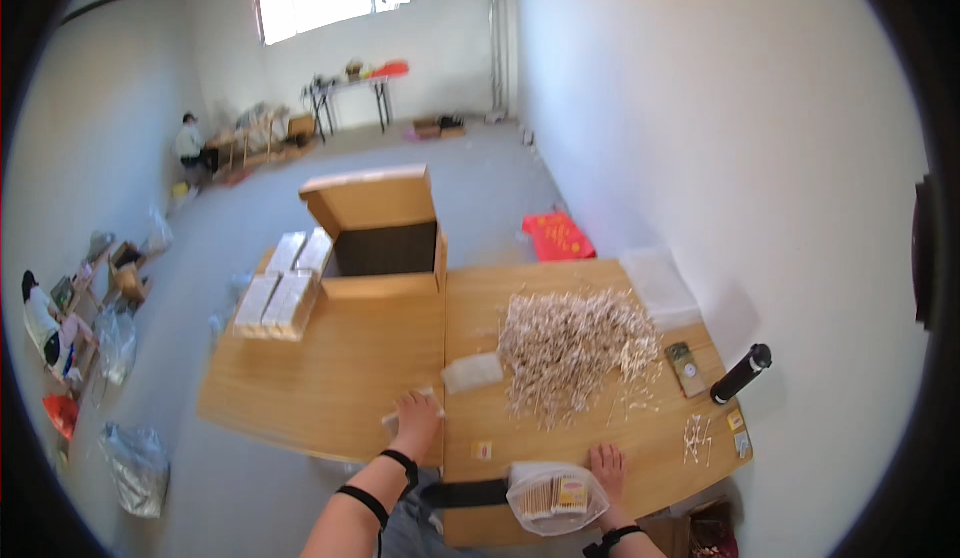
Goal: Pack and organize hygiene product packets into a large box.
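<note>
My left hand (pixel 418 420) is on the near part of the table, its fingers closed over a small translucent plastic bag (pixel 392 424) that shows at either side of it. To the right, my right hand (pixel 607 465) lies on the wood with its fingers stretched out, holding nothing. Close beside it at the table's front edge is an opened clear plastic bag (pixel 545 525) with rows of cotton swabs (pixel 537 499) and a yellow-and-white card (pixel 571 494) inside. A large loose heap of cotton swabs (pixel 575 348) covers the table beyond. Another flat translucent bag (pixel 473 373) lies left of the heap.
An open cardboard box (pixel 385 283) stands at the far edge, next to stacked clear-wrapped packs (pixel 285 293). On the right are a phone (pixel 687 369), a black bottle (pixel 741 374) and a few separate swabs (pixel 697 440). A small card (pixel 483 450) lies between my hands. Two people sit at left.
</note>
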